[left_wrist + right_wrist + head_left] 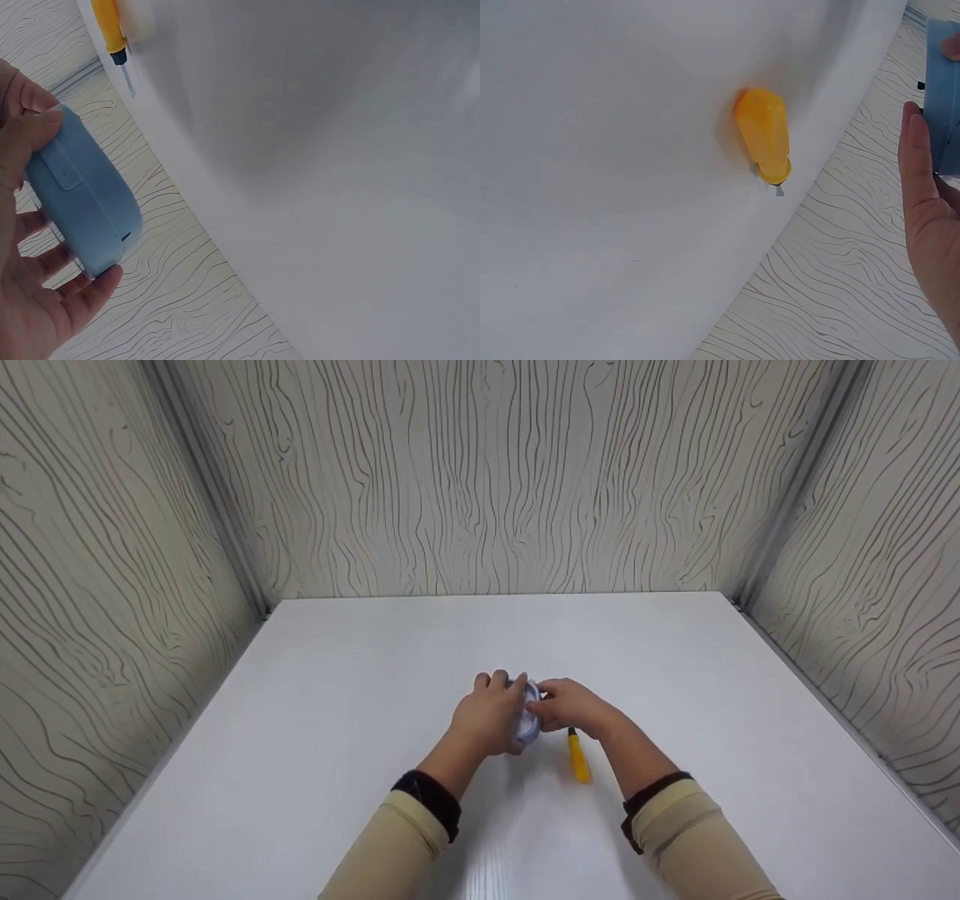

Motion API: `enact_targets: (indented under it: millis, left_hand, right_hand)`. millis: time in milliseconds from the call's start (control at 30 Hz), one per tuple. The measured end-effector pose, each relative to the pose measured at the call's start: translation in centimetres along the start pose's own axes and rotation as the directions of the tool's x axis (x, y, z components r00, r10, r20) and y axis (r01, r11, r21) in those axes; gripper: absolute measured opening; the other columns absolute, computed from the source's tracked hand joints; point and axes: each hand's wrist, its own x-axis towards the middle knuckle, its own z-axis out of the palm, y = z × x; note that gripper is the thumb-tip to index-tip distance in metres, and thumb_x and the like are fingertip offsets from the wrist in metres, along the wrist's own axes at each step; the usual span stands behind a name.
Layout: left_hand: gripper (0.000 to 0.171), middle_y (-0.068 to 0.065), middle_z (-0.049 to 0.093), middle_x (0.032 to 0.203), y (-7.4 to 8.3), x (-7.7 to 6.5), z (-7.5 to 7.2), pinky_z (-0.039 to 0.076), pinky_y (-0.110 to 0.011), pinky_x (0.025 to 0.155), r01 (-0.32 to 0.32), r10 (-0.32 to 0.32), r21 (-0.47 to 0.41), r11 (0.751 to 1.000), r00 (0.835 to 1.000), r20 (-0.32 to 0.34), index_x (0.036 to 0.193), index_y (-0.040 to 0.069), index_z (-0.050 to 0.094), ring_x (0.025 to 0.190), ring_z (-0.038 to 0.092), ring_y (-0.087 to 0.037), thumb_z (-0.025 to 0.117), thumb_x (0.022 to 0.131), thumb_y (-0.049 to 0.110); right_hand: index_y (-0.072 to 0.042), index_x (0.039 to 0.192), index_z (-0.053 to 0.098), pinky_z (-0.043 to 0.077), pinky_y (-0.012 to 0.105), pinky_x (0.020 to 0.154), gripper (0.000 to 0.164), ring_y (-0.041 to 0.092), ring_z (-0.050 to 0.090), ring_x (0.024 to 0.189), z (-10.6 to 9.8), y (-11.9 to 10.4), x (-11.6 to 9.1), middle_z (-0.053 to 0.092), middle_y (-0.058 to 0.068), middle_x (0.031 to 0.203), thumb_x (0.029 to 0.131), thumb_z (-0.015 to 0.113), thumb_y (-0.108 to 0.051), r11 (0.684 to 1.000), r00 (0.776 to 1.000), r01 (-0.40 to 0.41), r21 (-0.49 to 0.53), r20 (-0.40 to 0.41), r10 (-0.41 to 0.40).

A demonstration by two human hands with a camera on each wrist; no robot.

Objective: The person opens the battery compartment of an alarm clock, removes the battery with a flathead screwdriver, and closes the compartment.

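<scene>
A light blue plastic case (529, 727) with rounded ends is held up over the white table. My left hand (486, 718) grips it from the left, and in the left wrist view the fingers wrap around the blue shell (94, 195), which has a small dark slot near one end. From the right, my right hand (574, 706) pinches the case's edge, its thumb on the side turned toward that hand. Just below the right hand lies a screwdriver (580, 761) with a yellow handle and dark collar; its metal shaft shows in the left wrist view.
The white table (360, 660) spreads around both hands. Panels with a wood-grain line pattern (480, 480) stand behind it and on both sides, joined by grey corner posts (210, 487).
</scene>
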Motion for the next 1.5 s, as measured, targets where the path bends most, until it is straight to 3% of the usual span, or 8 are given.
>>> enact_targets:
  millis: [367, 600, 700, 867, 1033, 1233, 1333, 1500]
  left_hand:
    - [0.099, -0.005, 0.031, 0.141, -1.0, -0.2, -0.2, 0.047, -0.038, 0.090, -0.050, 0.039, -0.153, 0.987, 0.997, -0.072, 0.145, 0.029, 0.023, 0.127, 0.031, -0.025, 0.078, 0.065, 0.049]
    - [0.092, -0.007, 0.024, 0.146, -2.5, -0.1, -0.3, 0.044, -0.043, 0.093, 0.039, -0.066, -0.421, 0.906, 0.997, -0.050, 0.146, 0.029, 0.020, 0.126, 0.035, -0.026, 0.065, 0.072, 0.061]
    - [0.088, -0.010, 0.026, 0.146, -3.3, 0.1, -0.4, 0.037, -0.048, 0.099, 0.092, -0.103, -0.535, 0.840, 0.995, 0.008, 0.147, 0.026, 0.017, 0.130, 0.032, -0.029, 0.054, 0.077, 0.066]
    - [0.079, -0.015, 0.031, 0.145, -4.2, 0.5, -0.5, 0.026, -0.051, 0.105, 0.151, -0.132, -0.702, 0.696, 0.988, 0.081, 0.146, 0.018, 0.020, 0.133, 0.029, -0.031, 0.035, 0.086, 0.066]
    - [0.072, -0.020, 0.041, 0.137, -4.6, 0.7, -0.1, 0.030, -0.050, 0.103, 0.150, -0.111, -0.799, 0.583, 0.988, 0.105, 0.145, 0.010, 0.022, 0.127, 0.038, -0.034, 0.033, 0.092, 0.058]
    - [0.076, -0.021, 0.039, 0.138, -4.4, 0.5, 0.2, 0.039, -0.047, 0.098, 0.174, -0.019, -0.927, 0.331, 0.984, 0.177, 0.145, 0.011, 0.018, 0.123, 0.042, -0.036, 0.032, 0.090, 0.061]
    - [0.078, -0.022, 0.037, 0.138, -4.3, 0.5, 0.1, 0.038, -0.045, 0.099, 0.182, 0.011, -0.955, 0.234, 0.982, 0.190, 0.145, 0.012, 0.017, 0.123, 0.042, -0.037, 0.030, 0.089, 0.064]
    - [0.077, -0.022, 0.037, 0.138, -4.5, 0.5, 0.3, 0.041, -0.043, 0.097, 0.260, -0.006, -0.954, 0.151, 0.965, 0.262, 0.145, 0.013, 0.018, 0.120, 0.045, -0.036, 0.039, 0.088, 0.061]
  right_hand:
    - [-0.008, 0.125, 0.053, 0.052, 0.036, 0.081, 0.045, 0.022, 0.060, 0.096, -0.5, -0.3, -0.5, 0.058, 0.010, 0.113, 0.084, 0.066, -0.021, 0.997, 0.989, 0.032, -0.067, -0.144, -0.042]
    - [-0.009, 0.122, 0.053, 0.049, 0.040, 0.086, 0.047, 0.024, 0.057, 0.102, -1.0, -0.3, -0.5, 0.057, 0.007, 0.114, 0.080, 0.071, -0.019, 0.986, 0.974, 0.073, -0.151, -0.202, -0.103]
    - [-0.011, 0.120, 0.053, 0.049, 0.041, 0.087, 0.044, 0.023, 0.056, 0.104, -1.0, -0.3, -0.6, 0.058, 0.006, 0.113, 0.080, 0.071, -0.017, 0.983, 0.971, 0.072, -0.170, -0.215, -0.108]
    - [-0.014, 0.117, 0.053, 0.048, 0.042, 0.088, 0.042, 0.023, 0.056, 0.105, -1.1, -0.2, -0.8, 0.057, 0.005, 0.112, 0.080, 0.071, -0.013, 0.984, 0.970, 0.071, -0.163, -0.219, -0.107]
    - [-0.013, 0.118, 0.052, 0.046, 0.043, 0.090, 0.043, 0.025, 0.055, 0.109, -1.2, 0.0, -0.9, 0.056, 0.005, 0.116, 0.080, 0.070, -0.011, 0.976, 0.965, 0.123, -0.180, -0.206, -0.160]
    - [-0.013, 0.117, 0.051, 0.044, 0.043, 0.093, 0.043, 0.026, 0.053, 0.113, -0.9, 0.2, -0.9, 0.055, 0.005, 0.118, 0.079, 0.070, -0.008, 0.962, 0.954, 0.181, -0.205, -0.203, -0.222]
    - [-0.014, 0.114, 0.051, 0.044, 0.041, 0.093, 0.041, 0.026, 0.052, 0.114, -0.8, 0.1, -1.0, 0.055, 0.005, 0.117, 0.079, 0.070, -0.006, 0.954, 0.945, 0.217, -0.207, -0.200, -0.258]
    - [-0.016, 0.111, 0.051, 0.045, 0.039, 0.092, 0.038, 0.025, 0.052, 0.115, -0.6, 0.2, -1.2, 0.054, 0.003, 0.114, 0.079, 0.069, -0.004, 0.945, 0.936, 0.271, -0.184, -0.176, -0.303]
